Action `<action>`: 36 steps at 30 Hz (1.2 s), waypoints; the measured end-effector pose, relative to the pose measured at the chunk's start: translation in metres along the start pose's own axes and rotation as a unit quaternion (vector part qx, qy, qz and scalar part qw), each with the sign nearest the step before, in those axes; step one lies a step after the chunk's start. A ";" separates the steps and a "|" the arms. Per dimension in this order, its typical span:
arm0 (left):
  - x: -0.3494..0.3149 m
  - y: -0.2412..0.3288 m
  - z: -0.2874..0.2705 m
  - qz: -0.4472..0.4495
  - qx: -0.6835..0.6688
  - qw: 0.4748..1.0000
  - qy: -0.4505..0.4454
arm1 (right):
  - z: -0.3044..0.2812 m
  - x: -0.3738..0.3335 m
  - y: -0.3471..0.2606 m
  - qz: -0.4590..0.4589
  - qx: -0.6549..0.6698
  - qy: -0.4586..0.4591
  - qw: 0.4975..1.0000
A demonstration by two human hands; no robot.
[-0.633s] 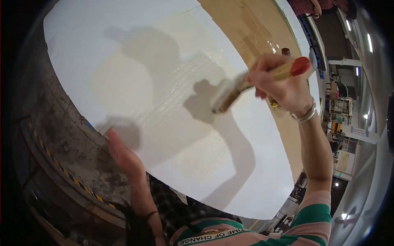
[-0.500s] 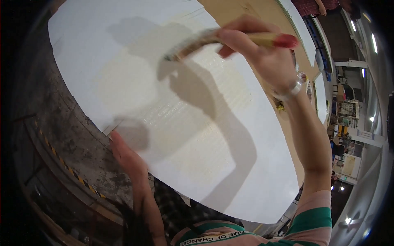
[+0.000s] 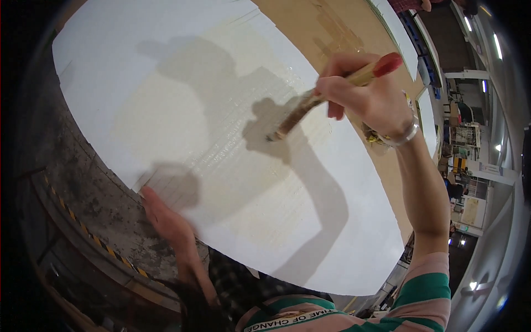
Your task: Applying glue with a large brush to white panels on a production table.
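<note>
A large white sheet (image 3: 354, 249) spreads before me, its middle coated with a wet, yellowish, glossy layer (image 3: 221, 149). In my right hand (image 3: 368, 97) is a brush (image 3: 301, 113) with a pale wooden handle and a red end. Its bristles point down and left, over or on the coated middle; the tip is slightly blurred, so contact is unclear. My left hand (image 3: 168, 221) is at the sheet's left edge, near a small notch or strip, and grips that edge. Some of its fingers are hidden. Shadows of my arm and hands fall across the sheet.
Brown board (image 3: 310, 25) with glossy streaks lies beneath and beyond the sheet. More pale panels (image 3: 428, 119) stand at the right. On the left is a stained concrete floor (image 3: 94, 166) with a yellow-black striped line (image 3: 91, 235). Another person's hand shows at the top right.
My right hand has moved the brush down and to the right across the sheet. My left hand keeps its place at the edge; the view has shifted slightly.
</note>
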State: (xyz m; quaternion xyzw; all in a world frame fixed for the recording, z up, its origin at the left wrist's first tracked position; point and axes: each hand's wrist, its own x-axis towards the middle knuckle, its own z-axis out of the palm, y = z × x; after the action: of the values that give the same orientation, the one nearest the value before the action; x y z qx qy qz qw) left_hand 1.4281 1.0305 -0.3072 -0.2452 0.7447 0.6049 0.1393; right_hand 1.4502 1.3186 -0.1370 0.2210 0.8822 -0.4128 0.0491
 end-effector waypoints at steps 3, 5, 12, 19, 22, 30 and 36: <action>0.003 -0.002 -0.001 0.031 0.005 0.999 -0.030 | 0.000 0.007 0.000 -0.039 0.032 0.049 0.998; 0.002 0.005 0.002 0.013 -0.014 0.999 -0.031 | 0.003 0.013 0.013 -0.088 0.097 0.062 0.989; 0.011 -0.008 -0.004 0.000 -0.003 0.999 -0.042 | -0.028 -0.030 0.020 -0.015 0.011 -0.022 1.000; 0.019 -0.023 -0.007 0.079 0.045 0.996 -0.004 | -0.021 -0.027 0.038 -0.001 0.053 -0.023 0.998; 0.018 -0.016 -0.011 0.082 0.042 0.996 0.009 | -0.028 -0.041 0.028 0.050 0.045 -0.018 0.998; 0.022 -0.024 -0.010 0.160 0.074 0.984 0.001 | -0.012 0.017 0.032 -0.109 0.042 0.033 0.993; 0.017 -0.012 -0.008 0.087 0.000 0.996 0.007 | -0.025 -0.009 0.030 -0.036 0.007 0.017 0.999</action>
State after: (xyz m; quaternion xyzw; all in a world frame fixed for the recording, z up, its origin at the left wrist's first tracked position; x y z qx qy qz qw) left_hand 1.4211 1.0180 -0.3240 -0.1844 0.7640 0.6130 0.0808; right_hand 1.4742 1.3511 -0.1397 0.1965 0.8876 -0.4162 0.0173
